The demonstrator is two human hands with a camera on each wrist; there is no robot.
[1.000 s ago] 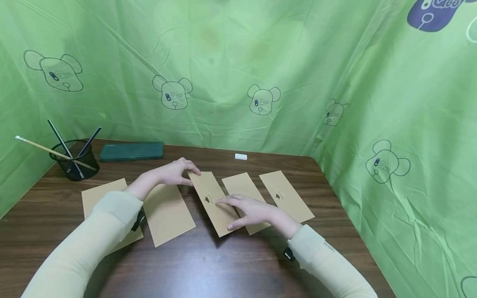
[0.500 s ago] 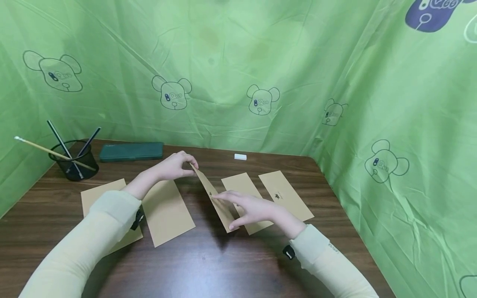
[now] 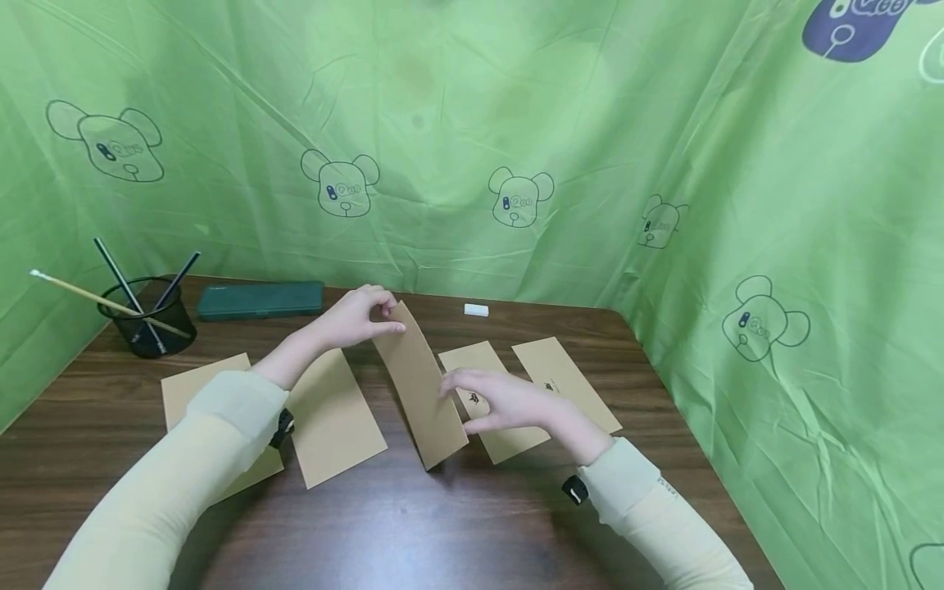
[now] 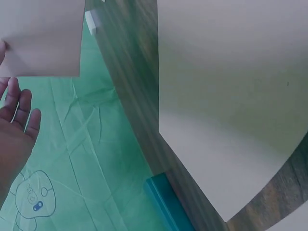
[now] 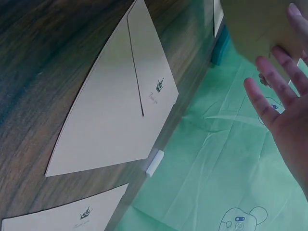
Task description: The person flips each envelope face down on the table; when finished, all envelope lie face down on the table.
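Observation:
My left hand (image 3: pixel 357 315) pinches the upper end of a brown paper card (image 3: pixel 420 393) between thumb and fingers. The card stands tilted above the desk, its plain face turned left. At its right edge is my right hand (image 3: pixel 507 403), with loosely bent fingers and the fingertips touching the card. In the left wrist view, the left fingers (image 4: pixel 33 122) show below the card's corner. Two plain brown cards (image 3: pixel 335 426) lie to the left, one partly under the left forearm. Two more cards with a small dark crown print (image 5: pixel 159 85) lie to the right.
A black mesh pen holder (image 3: pixel 151 328) with several pencils and pens stands at the back left. Beside it lies a dark green case (image 3: pixel 260 301). A white eraser-like block (image 3: pixel 476 310) sits near the desk's back edge. Green curtain (image 3: pixel 442 123) surrounds the desk.
The held card has turned over from its printed face, through edge-on, to its plain face. My left hand has risen and moved slightly right with it; the right hand has shifted slightly right.

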